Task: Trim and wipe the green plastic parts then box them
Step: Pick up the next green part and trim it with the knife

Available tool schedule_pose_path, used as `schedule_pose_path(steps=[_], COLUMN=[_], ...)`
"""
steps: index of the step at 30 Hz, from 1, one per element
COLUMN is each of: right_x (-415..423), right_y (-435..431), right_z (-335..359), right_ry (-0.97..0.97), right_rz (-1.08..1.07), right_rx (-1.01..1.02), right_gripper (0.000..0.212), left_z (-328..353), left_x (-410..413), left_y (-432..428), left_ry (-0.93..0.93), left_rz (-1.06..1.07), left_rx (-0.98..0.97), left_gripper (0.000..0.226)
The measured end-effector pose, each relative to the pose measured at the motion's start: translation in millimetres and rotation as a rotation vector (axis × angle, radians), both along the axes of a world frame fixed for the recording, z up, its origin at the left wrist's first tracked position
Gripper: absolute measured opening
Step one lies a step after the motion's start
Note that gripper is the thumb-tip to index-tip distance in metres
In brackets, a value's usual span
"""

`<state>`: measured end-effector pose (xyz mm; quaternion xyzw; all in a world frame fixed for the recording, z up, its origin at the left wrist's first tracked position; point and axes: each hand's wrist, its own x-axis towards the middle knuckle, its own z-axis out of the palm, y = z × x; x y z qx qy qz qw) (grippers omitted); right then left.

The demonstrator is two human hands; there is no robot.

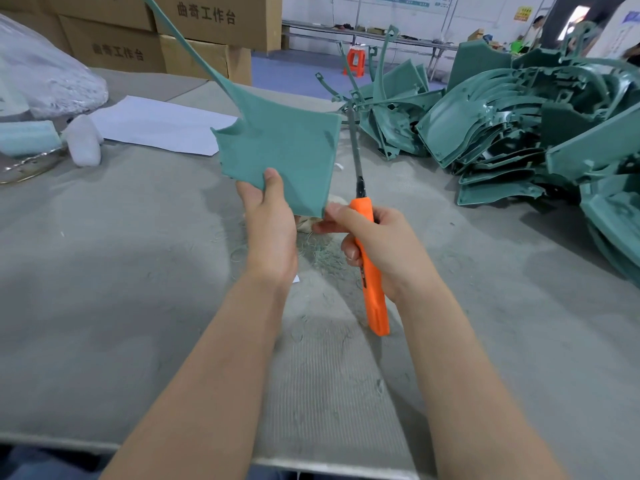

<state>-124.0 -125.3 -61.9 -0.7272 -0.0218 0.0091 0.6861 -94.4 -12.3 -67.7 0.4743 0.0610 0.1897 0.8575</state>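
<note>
Grey felt covers the worktable [104, 271]; brown cardboard boxes [114, 46] stand stacked at the back left, with a bulging clear plastic bag [45, 81] and a white paper sheet [156, 124] before them; bare felt runs left of the arms to the near edge. At centre, raised off the table, the flat green plastic part [287, 150] with its long thin stem is pinched at its lower edge by the left hand [270, 230], thumb in front; the right hand [377, 247] curls round an orange-handled utility knife [372, 278], blade up beside the part's right edge; a heap of green plastic parts [519, 133] crowds the right.
</note>
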Motion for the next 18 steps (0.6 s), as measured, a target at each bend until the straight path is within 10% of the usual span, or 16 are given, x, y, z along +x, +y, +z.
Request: schedule_pose_path(steps=[18], right_x=[-4.9], right_y=[-3.2], right_z=[5.1], right_ry=[-0.086], right_rz=[0.131], right_rx=[-0.009], right_gripper=[0.019], left_z=[5.7], left_x=[-2.5], left_y=[5.3], left_ry=[0.081], left_rz=[-0.256], left_rx=[-0.316], left_gripper=[0.038])
